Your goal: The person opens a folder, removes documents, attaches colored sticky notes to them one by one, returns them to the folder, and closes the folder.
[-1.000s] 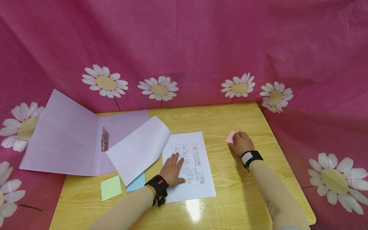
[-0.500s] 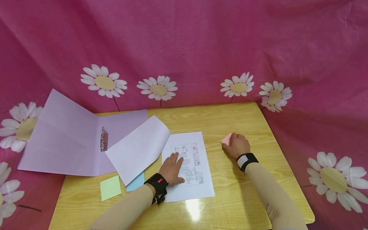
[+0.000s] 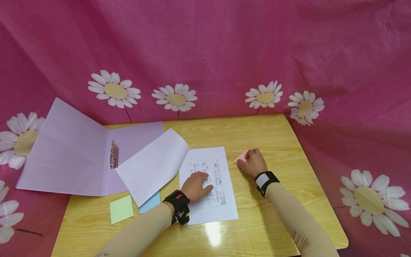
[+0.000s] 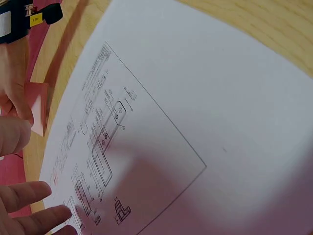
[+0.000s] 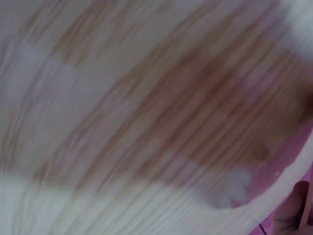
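My right hand [image 3: 254,163] pinches a pink sticky note pad [image 3: 240,157] low over the table, just right of the printed sheet [image 3: 221,210]. In the right wrist view only a fingertip [image 5: 288,208] and the pad's thin edge [image 5: 307,210] show at the right border. My left hand [image 3: 194,186] is over the middle of that white sheet, which bears a technical drawing. Its fingers [image 4: 29,193] are spread and relaxed in the left wrist view, holding nothing, and it covers part of the drawing. The pink pad [image 4: 37,105] also appears there, beside my right hand.
An open lilac ring folder [image 3: 77,157] with a metal clip [image 3: 113,155] lies at the left. A curling white sheet [image 3: 152,166] overlaps it and a blue note [image 3: 150,203]. Near them is a green note [image 3: 121,209]. A pink flowered cloth [image 3: 218,53] hangs behind the wooden table [image 3: 273,228].
My right hand has moved left with the pink sticky note pad, closer to the printed sheet. My left hand has shifted slightly right and its fingers have turned to the right.
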A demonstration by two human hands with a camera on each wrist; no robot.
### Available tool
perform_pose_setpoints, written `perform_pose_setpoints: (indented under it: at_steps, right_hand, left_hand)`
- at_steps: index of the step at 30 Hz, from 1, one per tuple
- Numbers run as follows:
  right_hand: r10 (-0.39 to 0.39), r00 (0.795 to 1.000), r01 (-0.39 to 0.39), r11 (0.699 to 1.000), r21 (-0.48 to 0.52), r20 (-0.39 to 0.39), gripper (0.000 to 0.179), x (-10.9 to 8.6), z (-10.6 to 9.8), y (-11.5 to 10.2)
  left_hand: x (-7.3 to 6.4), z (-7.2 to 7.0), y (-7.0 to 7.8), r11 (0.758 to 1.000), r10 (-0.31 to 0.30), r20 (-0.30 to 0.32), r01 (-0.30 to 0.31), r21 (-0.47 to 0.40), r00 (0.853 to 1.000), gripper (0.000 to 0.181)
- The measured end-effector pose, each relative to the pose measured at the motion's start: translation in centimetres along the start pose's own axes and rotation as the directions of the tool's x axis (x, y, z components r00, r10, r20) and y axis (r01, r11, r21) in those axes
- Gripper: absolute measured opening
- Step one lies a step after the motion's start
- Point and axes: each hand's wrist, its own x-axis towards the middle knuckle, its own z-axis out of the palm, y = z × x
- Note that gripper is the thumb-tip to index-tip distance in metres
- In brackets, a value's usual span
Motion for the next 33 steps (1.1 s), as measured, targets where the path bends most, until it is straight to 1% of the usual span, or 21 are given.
perform_pose_setpoints:
  at_steps: [2,3,4,6,9,12,14,16,18,20,22,24,26,29,31,33]
  right_hand:
    - [0.018,1.0,-0.018,0.999,0.05,0.007,0.018,0.2,-0.1,-0.4]
    - [0.027,1.0,-0.028,0.996,0.083,0.009,0.014,0.3,-0.2,-0.6]
    - [0.028,1.0,-0.029,0.993,0.112,0.009,0.014,0.4,-0.2,-0.8]
    - [0.02,1.0,-0.022,0.986,0.162,0.011,0.023,0.5,-0.4,-1.3]
    - [0.017,1.0,-0.019,0.973,0.231,0.011,0.031,0.6,-1.0,-2.5]
    - [0.003,1.0,-0.003,0.949,0.314,0.0,0.028,0.6,-1.8,-4.4]
    - [-0.028,1.0,0.03,0.93,0.367,-0.01,0.024,0.5,-2.3,-5.8]
    - [-0.081,0.997,0.079,0.907,0.414,-0.013,0.021,0.3,-2.6,-7.1]
    - [-0.135,0.991,0.126,0.892,0.435,-0.009,0.02,0.1,-2.7,-8.6]
    - [-0.182,0.983,0.156,0.879,0.451,0.013,0.018,-0.3,-2.7,-9.9]
    - [-0.228,0.973,0.186,0.866,0.465,0.036,0.017,-0.8,-2.5,-11.1]
    - [-0.271,0.961,0.212,0.856,0.471,0.06,0.017,-1.1,-2.4,-12.0]
    - [-0.31,0.948,0.239,0.845,0.478,0.075,0.017,-1.4,-2.2,-12.8]
    - [-0.35,0.933,0.266,0.831,0.488,0.088,0.017,-1.7,-2.0,-13.6]
    - [-0.359,0.929,0.271,0.829,0.489,0.094,0.017,-2.0,-1.9,-14.1]
    - [-0.361,0.929,0.279,0.829,0.485,0.083,0.016,-2.1,-1.8,-14.4]
  left_hand:
    - [0.1,-0.2,0.0,1.0,0.002,0.013,-0.002,-0.017,1.0,0.053]
    - [0.1,-0.4,0.0,0.999,0.006,0.017,-0.006,-0.042,1.0,0.052]
    - [0.2,-0.6,0.0,0.998,0.01,0.018,-0.009,-0.066,1.0,0.05]
    - [0.3,-1.2,-0.1,0.993,0.01,0.009,-0.009,-0.114,1.0,0.048]
    - [0.6,-2.4,0.0,0.976,0.012,-0.045,-0.021,-0.217,0.999,0.044]
    - [0.8,-3.6,0.3,0.96,0.007,-0.128,-0.042,-0.277,0.992,0.041]
    - [1.0,-4.4,0.5,0.95,0.001,-0.181,-0.058,-0.307,0.983,0.041]
    - [1.2,-5.0,0.7,0.94,-0.007,-0.213,-0.066,-0.334,0.977,0.042]
    - [1.5,-5.4,0.8,0.929,-0.017,-0.226,-0.068,-0.363,0.974,0.044]
    - [1.7,-5.6,0.9,0.921,-0.027,-0.232,-0.065,-0.383,0.972,0.046]
    - [1.9,-5.8,1.0,0.915,-0.041,-0.232,-0.057,-0.401,0.972,0.047]
    - [1.9,-5.9,1.0,0.909,-0.067,-0.229,-0.035,-0.415,0.971,0.045]
    - [1.8,-6.1,1.0,0.901,-0.093,-0.229,-0.016,-0.434,0.969,0.04]
    - [1.6,-6.3,1.0,0.883,-0.125,-0.241,-0.003,-0.47,0.962,0.027]
    - [1.4,-6.4,1.0,0.877,-0.131,-0.263,-0.012,-0.481,0.956,0.018]
    - [1.3,-6.5,1.0,0.872,-0.139,-0.287,-0.02,-0.489,0.948,0.012]
